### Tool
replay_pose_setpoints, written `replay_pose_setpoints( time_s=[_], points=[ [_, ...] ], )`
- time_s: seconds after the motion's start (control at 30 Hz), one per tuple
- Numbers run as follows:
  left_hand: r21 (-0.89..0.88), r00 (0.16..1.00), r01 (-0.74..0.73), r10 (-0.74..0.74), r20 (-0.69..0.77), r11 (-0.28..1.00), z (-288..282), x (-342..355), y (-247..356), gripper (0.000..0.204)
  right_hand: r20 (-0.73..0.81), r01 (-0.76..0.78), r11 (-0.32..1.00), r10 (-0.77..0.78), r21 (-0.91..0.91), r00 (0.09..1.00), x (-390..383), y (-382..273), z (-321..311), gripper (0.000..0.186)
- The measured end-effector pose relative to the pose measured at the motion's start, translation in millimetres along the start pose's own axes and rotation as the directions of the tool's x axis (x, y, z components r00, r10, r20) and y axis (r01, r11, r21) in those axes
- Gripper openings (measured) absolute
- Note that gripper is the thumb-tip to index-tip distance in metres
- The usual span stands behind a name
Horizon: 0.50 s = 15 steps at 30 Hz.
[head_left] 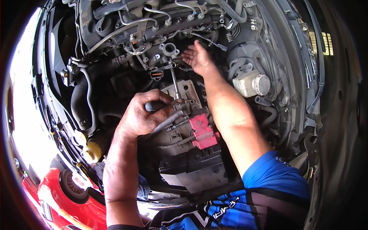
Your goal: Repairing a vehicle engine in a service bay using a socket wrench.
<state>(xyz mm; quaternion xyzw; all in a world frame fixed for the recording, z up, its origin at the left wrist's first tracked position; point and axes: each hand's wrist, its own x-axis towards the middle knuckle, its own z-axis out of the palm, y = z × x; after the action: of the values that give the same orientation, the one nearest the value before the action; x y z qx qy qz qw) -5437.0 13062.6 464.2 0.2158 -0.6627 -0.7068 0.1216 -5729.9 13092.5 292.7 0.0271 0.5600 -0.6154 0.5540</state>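
Observation:
Over the middle of the engine bay my left hand is closed round a black-handled tool. A long, bright metal shaft, which looks like part of the same tool, slants up toward the engine; the join is hidden by my fingers. The shaft's far end is near a round metal flange with an open bore. To the right of that flange, my right hand reaches in, fingers stretched and nothing visible in them. Its fingertips are close to the engine parts; whether they touch cannot be told.
Metal fuel pipes cross the engine at the top. A white fluid reservoir stands to the right. Below my hands are a red terminal cover and a black box. A ribbed hose runs down the left.

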Motion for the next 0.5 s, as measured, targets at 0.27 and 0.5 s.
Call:
replay_pose_setpoints(
  time_s=[0.27, 0.5],
  points=[
    [0.106, 0.988, -0.152, 0.154, -0.010, 0.983, 14.4, 42.0, -32.3, 0.013, 0.107, 0.012, 0.970, -0.039, 0.244, 0.994, 26.0, -3.2, 18.7, 0.078],
    [0.329, 0.958, -0.279, 0.284, 0.035, 0.902, 22.3, 84.7, -36.4, 0.018, 0.368, -0.133, 0.916, -0.016, 0.377, 0.930, 44.7, -2.0, 38.4, 0.056]
  ],
)
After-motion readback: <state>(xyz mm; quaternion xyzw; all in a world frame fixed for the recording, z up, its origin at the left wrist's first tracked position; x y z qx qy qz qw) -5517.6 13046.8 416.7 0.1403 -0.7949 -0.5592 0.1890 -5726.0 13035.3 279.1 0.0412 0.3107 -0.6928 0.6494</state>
